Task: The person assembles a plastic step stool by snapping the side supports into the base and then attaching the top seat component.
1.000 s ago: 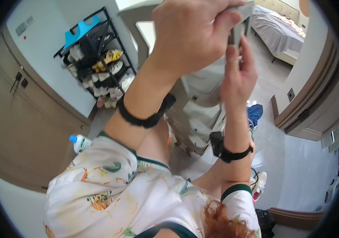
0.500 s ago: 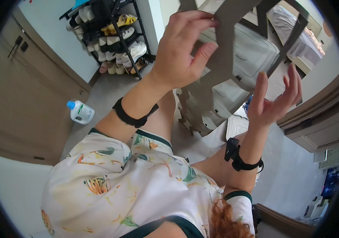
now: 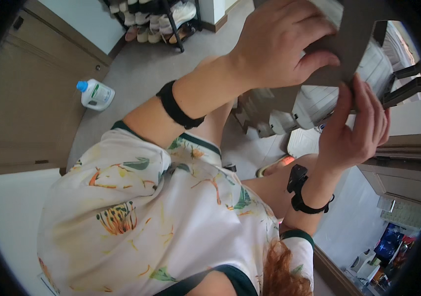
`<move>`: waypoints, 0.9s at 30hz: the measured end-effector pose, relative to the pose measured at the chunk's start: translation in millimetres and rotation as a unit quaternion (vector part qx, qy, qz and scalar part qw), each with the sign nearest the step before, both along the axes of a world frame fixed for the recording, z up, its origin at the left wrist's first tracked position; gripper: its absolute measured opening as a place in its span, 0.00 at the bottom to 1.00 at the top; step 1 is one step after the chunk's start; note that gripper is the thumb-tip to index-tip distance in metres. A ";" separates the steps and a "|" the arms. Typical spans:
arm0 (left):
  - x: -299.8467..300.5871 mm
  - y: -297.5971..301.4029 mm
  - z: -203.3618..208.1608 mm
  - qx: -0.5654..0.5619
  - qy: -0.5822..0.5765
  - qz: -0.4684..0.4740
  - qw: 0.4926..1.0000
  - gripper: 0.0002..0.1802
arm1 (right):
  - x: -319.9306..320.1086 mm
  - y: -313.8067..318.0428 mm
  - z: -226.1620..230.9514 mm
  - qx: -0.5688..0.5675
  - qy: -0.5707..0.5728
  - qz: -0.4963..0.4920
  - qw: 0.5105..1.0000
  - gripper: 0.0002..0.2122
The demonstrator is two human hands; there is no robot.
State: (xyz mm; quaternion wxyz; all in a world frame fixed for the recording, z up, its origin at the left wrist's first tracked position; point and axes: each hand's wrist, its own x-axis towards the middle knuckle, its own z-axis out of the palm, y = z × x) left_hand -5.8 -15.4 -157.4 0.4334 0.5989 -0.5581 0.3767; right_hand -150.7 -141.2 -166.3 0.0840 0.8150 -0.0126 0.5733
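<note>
Both hands grip a grey cardboard piece (image 3: 353,44): left hand (image 3: 279,44) clenched, right hand (image 3: 356,128) pressed flat.

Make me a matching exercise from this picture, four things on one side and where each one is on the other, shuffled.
Things:
1. left hand
2. right hand
3. white bottle with blue cap
4. shoe rack

Places:
A. on the floor beside the wooden door
B. gripping the grey panel from above
C. against the wall at the top of the view
D. fingers pressed to the panel's lower edge

Pairs: 1-B, 2-D, 3-A, 4-C
</note>
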 end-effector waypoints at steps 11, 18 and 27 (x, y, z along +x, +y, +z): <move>18.2 -9.8 -21.1 -0.112 -0.068 -0.011 0.991 0.28 | -7.1 -33.1 5.7 -0.126 0.033 -0.011 0.991 0.19; 52.1 -6.9 -117.0 -0.093 0.184 0.072 0.976 0.30 | -12.9 -37.5 9.9 -0.133 0.130 -0.111 0.976 0.17; 24.7 -15.3 -211.7 0.114 0.830 -0.148 0.525 0.44 | 4.0 -53.1 21.6 -0.140 0.122 -0.237 0.953 0.13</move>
